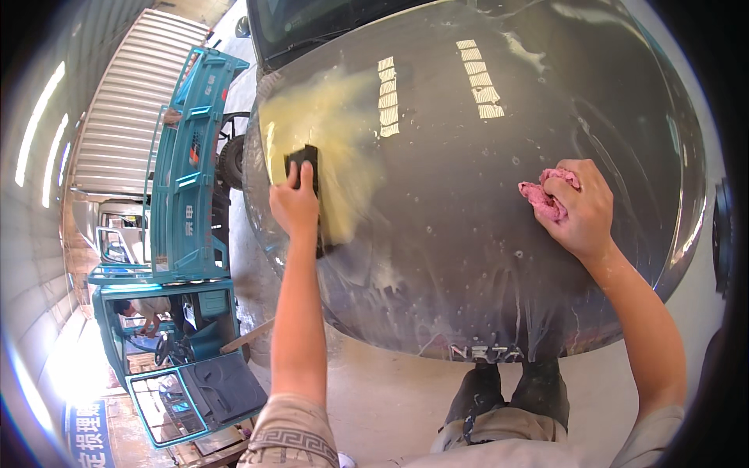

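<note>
A wet dark grey car hood (pixel 445 203) spreads out in front of me, streaked with whitish liquid and drops. On its left side is a blurred-edged yellow patch (pixel 343 117). My left hand (pixel 295 204) is closed round a long black block, which looks like a sanding block (pixel 307 156), pressed flat on that patch; the palm hides part of it. Over the right half of the hood, my right hand (pixel 581 207) clutches a crumpled pink cloth (pixel 550 195). Whether the cloth touches the paint, I cannot tell.
Beyond the hood's far edge is the windshield (pixel 304 31). To the left stands a teal truck (pixel 183 171) with its door open, and a person (pixel 148 312) bends by its cab. A pale floor (pixel 374 398) runs below the hood's near edge.
</note>
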`<state>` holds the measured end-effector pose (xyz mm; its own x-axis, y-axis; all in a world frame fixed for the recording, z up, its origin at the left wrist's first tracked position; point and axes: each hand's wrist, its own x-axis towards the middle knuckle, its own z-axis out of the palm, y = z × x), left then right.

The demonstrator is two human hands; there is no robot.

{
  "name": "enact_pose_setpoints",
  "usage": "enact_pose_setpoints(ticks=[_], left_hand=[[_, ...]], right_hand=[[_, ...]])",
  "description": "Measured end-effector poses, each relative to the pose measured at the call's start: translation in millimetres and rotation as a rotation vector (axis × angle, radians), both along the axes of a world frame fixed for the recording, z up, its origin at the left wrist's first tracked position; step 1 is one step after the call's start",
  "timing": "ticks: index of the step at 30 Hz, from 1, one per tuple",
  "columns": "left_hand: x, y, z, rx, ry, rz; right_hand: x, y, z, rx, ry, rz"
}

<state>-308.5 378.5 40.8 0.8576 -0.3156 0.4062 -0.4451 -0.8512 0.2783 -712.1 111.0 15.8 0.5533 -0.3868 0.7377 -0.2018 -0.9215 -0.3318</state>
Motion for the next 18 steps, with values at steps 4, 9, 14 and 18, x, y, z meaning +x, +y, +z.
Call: enact_pose_setpoints(ticks=[4,9,14,18], left_hand=[[18,10,-5,0.036,-0.068,0.016],[-102,19,-26,-0.088,-0.001,-0.009],[-88,48,-24,-0.099,-0.026,-0.04],[4,47,-15,0.024,-0.095,0.006]], right_hand=[[4,7,4,0.001,0.011,-0.017],[-4,-2,2,-0.023,0.032,-0.057],[-3,1,2,-0.009,0.048,-0.034],[-3,5,2,0.019,0.049,-0.023]])
